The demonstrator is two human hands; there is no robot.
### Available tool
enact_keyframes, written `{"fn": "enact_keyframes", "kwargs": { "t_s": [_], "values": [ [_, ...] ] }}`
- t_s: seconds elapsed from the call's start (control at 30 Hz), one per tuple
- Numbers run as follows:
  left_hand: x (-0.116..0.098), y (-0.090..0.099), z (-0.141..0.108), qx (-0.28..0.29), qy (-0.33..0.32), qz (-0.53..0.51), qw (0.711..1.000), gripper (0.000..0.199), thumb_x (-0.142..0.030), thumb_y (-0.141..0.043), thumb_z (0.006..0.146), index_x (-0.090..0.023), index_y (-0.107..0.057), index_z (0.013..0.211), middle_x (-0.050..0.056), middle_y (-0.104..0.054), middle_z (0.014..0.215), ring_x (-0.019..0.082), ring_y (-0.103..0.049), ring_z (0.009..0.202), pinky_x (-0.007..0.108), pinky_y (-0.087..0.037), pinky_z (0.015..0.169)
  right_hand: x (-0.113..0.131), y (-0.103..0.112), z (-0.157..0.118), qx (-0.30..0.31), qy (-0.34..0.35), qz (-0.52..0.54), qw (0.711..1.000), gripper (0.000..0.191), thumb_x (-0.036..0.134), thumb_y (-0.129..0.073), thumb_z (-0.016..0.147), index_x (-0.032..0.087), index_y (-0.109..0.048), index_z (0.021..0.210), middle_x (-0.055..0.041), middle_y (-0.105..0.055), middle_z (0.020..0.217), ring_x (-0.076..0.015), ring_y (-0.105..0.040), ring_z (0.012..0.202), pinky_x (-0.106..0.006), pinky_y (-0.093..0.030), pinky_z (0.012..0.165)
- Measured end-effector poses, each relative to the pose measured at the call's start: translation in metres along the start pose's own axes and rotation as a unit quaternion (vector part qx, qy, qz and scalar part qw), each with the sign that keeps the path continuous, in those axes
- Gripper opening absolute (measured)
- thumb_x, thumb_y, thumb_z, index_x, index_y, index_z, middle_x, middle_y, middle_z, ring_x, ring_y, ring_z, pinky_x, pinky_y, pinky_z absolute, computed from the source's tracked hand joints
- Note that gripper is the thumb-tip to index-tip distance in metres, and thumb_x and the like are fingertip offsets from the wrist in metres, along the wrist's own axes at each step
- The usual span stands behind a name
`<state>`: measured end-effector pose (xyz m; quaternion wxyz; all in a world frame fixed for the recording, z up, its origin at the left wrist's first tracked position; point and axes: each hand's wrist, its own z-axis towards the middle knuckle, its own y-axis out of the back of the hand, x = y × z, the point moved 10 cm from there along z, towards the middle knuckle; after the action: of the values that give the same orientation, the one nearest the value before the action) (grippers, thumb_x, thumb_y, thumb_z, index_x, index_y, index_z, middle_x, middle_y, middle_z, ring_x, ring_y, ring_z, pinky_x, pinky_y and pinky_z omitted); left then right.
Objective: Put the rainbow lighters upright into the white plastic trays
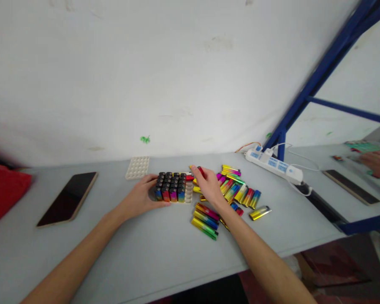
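My left hand [141, 195] is closed around the left end of a white pocketed tray [188, 195]. Several shiny, multicoloured lighters [169, 188] stand upright in it in rows, their black tops upward. The tray's right-end pockets hold nothing. Just right of the tray, my right hand [209, 184] pinches a lighter [202, 172] that looks red and is partly hidden by the fingers. Beneath and around that hand lie loose lighters [231, 192] in bright metallic colours. A few more lighters [205, 220] rest side by side nearer me.
Another white tray [137, 167] lies near the wall. A dark phone-like slab [68, 198] and red cloth [6, 188] are at left. A power strip [274, 164] with cables lies by a blue metal frame [307, 90]. Beyond it, another person's hand [378, 162] shows over the adjoining table.
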<state>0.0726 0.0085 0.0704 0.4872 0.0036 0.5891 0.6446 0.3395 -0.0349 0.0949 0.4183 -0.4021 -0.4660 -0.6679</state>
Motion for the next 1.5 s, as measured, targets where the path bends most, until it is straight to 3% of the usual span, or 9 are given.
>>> {"fn": "enact_keyframes", "kwargs": {
  "t_s": [0.23, 0.47, 0.67, 0.87, 1.13, 1.33, 1.43, 1.5],
  "values": [
    [0.0, 0.0, -0.001, 0.002, -0.007, 0.006, 1.0, 0.081, -0.085, -0.105, 0.085, -0.027, -0.092, 0.139, 0.013, -0.087, 0.148, 0.045, -0.086, 0.136, 0.064, -0.073, 0.13, -0.007, 0.001, 0.001, -0.02, -0.013, -0.058, 0.998, 0.053, 0.06, -0.064, 0.113, 0.031, -0.046, 0.073, 0.004, -0.05, 0.068, -0.0192, -0.046, 0.071, -0.034, -0.033, 0.068],
    [0.002, 0.0, -0.001, -0.005, -0.01, -0.003, 1.0, 0.077, -0.081, -0.107, 0.085, -0.03, -0.093, 0.14, 0.014, -0.088, 0.148, 0.047, -0.086, 0.138, 0.065, -0.074, 0.13, 0.005, -0.001, -0.001, 0.005, 0.048, -0.068, 0.997, 0.055, 0.075, -0.06, 0.123, 0.032, -0.054, 0.089, 0.0036, -0.059, 0.077, -0.0226, -0.055, 0.078, -0.034, -0.044, 0.074],
    [0.001, -0.001, -0.001, -0.004, -0.005, 0.0, 1.0, 0.077, -0.078, -0.109, 0.084, -0.027, -0.092, 0.139, 0.015, -0.088, 0.149, 0.046, -0.087, 0.139, 0.064, -0.072, 0.133, 0.016, -0.002, -0.003, 0.067, 0.136, -0.131, 0.98, 0.041, 0.057, -0.058, 0.13, 0.031, -0.058, 0.098, -0.0065, -0.077, 0.106, -0.0271, -0.071, 0.102, -0.038, -0.058, 0.096],
    [-0.002, -0.002, -0.001, -0.001, -0.02, -0.001, 1.0, 0.081, -0.082, -0.107, 0.085, -0.026, -0.09, 0.141, 0.017, -0.087, 0.15, 0.047, -0.087, 0.14, 0.066, -0.073, 0.132, 0.0, -0.006, -0.003, 0.119, 0.106, -0.221, 0.962, 0.031, 0.051, -0.07, 0.132, 0.028, -0.072, 0.112, -0.0035, -0.079, 0.09, -0.0271, -0.077, 0.088, -0.034, -0.052, 0.083],
    [0.0, -0.003, -0.002, 0.0, -0.005, -0.001, 1.0, 0.079, -0.079, -0.106, 0.086, -0.025, -0.089, 0.141, 0.015, -0.087, 0.152, 0.046, -0.084, 0.142, 0.064, -0.07, 0.135, -0.002, -0.012, -0.004, 0.157, 0.163, -0.282, 0.932, 0.022, 0.042, -0.073, 0.133, 0.022, -0.08, 0.13, -0.016, -0.089, 0.13, -0.0314, -0.086, 0.121, -0.043, -0.067, 0.113],
    [0.001, -0.004, -0.002, 0.003, -0.008, 0.009, 1.0, 0.079, -0.075, -0.105, 0.09, -0.024, -0.087, 0.147, 0.016, -0.086, 0.153, 0.044, -0.085, 0.143, 0.061, -0.07, 0.135, -0.012, -0.019, -0.008, 0.178, 0.181, -0.31, 0.917, 0.018, 0.037, -0.087, 0.124, 0.021, -0.087, 0.132, -0.0229, -0.082, 0.164, -0.0356, -0.081, 0.148, -0.052, -0.066, 0.13],
    [0.004, -0.001, 0.0, 0.012, -0.008, 0.015, 1.0, 0.081, -0.076, -0.107, 0.087, -0.024, -0.089, 0.146, 0.016, -0.086, 0.153, 0.044, -0.085, 0.142, 0.061, -0.07, 0.134, -0.007, -0.01, -0.01, 0.175, 0.179, -0.275, 0.928, 0.027, 0.043, -0.084, 0.127, 0.022, -0.086, 0.143, -0.0192, -0.086, 0.154, -0.034, -0.081, 0.143, -0.052, -0.065, 0.129],
    [0.008, 0.002, 0.001, 0.03, -0.01, 0.02, 0.999, 0.08, -0.075, -0.109, 0.085, -0.023, -0.09, 0.143, 0.016, -0.087, 0.152, 0.045, -0.085, 0.142, 0.061, -0.069, 0.135, -0.001, 0.003, -0.008, 0.15, 0.177, -0.244, 0.942, 0.032, 0.043, -0.069, 0.134, 0.023, -0.085, 0.152, -0.0159, -0.088, 0.146, -0.0315, -0.082, 0.138, -0.051, -0.063, 0.13]
  ]
}}
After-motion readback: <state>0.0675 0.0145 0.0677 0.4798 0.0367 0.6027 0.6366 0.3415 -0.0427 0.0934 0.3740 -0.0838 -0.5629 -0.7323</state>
